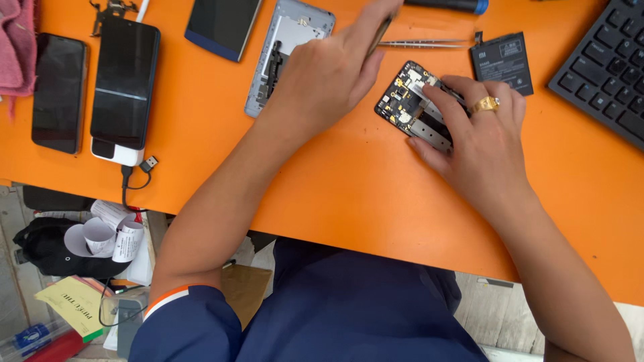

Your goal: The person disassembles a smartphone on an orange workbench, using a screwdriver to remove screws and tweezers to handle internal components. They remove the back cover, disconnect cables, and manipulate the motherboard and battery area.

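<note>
Nearest the camera: dark blue shirt (355,315) with orange-white sleeve trim, person seated at an orange table (349,194).

Left hand (332,74): forearm runs up diagonally from lower left, wrist bent, hand loosely fisted above the table, fingers pinched around a thin stick-like tool (381,33) that points down toward the board; tool blurred, kind unclear. Right hand (479,137): forearm comes in from lower right, palm down, fingers spread flat and pressing on a phone circuit board (409,104), pinning rather than gripping it; gold ring (484,104) on one finger. The board lies on the table between the two hands, upper centre, part of it covered by the right fingers.

Surface: metal tweezers (426,44) just above the board, flat black battery (502,62) to its right, black keyboard (604,67) at the far right corner. Grey phone back frame (282,50) partly behind the left hand. Dark phone (221,25) at the top edge. At left, two black phones (59,90), the larger lying on a white power bank (121,153) with a short cable (137,175). Pink cloth (17,43) at the top left corner.

Below the table edge, left: paper rolls (111,234), black bag (47,248), yellow printed sheet (74,302), tiled floor (496,315).
</note>
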